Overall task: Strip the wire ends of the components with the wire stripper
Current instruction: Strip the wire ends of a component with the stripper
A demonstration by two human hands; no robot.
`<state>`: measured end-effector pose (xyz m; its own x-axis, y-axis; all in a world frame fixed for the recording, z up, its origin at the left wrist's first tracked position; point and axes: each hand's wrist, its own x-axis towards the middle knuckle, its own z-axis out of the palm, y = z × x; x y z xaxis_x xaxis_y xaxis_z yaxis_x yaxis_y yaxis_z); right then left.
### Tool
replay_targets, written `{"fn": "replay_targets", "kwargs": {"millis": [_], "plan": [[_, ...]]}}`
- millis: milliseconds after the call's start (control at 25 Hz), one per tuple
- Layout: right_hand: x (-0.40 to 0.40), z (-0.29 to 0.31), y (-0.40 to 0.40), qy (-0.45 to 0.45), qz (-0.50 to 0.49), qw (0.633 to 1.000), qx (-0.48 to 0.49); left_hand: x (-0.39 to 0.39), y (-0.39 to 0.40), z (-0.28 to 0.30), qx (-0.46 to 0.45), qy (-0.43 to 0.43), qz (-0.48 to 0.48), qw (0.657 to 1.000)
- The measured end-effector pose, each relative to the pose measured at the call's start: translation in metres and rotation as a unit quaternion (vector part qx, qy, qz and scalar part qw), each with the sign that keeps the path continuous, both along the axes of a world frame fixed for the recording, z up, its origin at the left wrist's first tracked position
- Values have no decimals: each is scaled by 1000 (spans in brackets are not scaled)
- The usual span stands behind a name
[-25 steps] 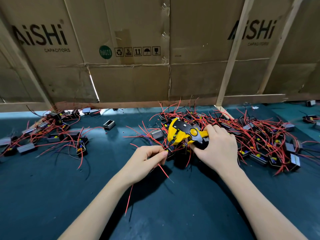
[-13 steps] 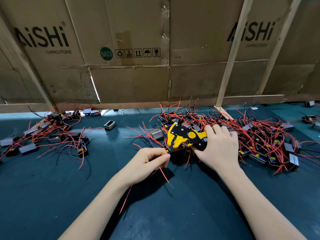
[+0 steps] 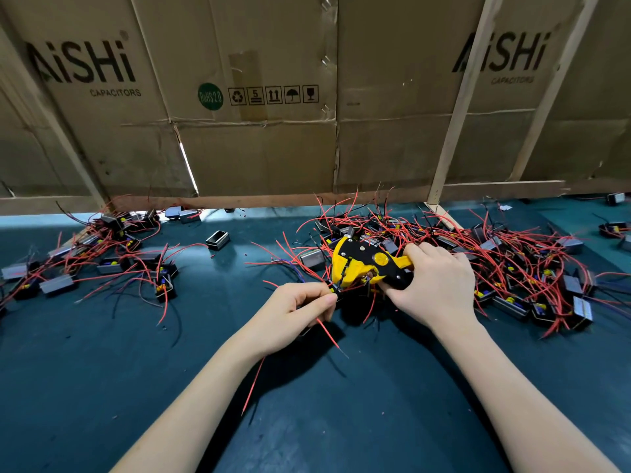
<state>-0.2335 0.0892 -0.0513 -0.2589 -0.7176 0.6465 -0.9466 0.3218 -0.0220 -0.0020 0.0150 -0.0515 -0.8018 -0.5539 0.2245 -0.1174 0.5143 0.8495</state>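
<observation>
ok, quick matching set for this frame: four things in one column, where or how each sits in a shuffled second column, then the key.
Things:
1. wire stripper
2. left hand
3. lone grey case
4. cardboard wall

States:
A. upright behind the mat
B. gripped by the right hand
C. by itself on the mat, between the two piles
D. pinching wires at the stripper's head

Pairs: 1-B, 2-D, 3-C, 4-A

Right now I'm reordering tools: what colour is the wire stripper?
Yellow and black wire stripper, gripped by the right hand; head view.
</observation>
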Motion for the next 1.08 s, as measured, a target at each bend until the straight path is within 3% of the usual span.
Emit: {"fn": "replay_targets", "kwargs": {"millis": [320,640,840,1000,1080], "plan": [[1,2,2,-11,-11,1000,4,0,-1,-1,19,0,-3,1000],[-10,-8,-2,-27,-59,998,-16,10,-9,3,134,5,-40,990],[-9,-10,-3,-36,-54,998,-20,-3,-12,-6,75,83,105,988],[-3,-12,-5,-28,-49,998,-7,-2,-13,-8,48,71,102,991],[-1,-12,-5,-28,-44,999,-6,0,-14,-5,87,50,57,993]]}}
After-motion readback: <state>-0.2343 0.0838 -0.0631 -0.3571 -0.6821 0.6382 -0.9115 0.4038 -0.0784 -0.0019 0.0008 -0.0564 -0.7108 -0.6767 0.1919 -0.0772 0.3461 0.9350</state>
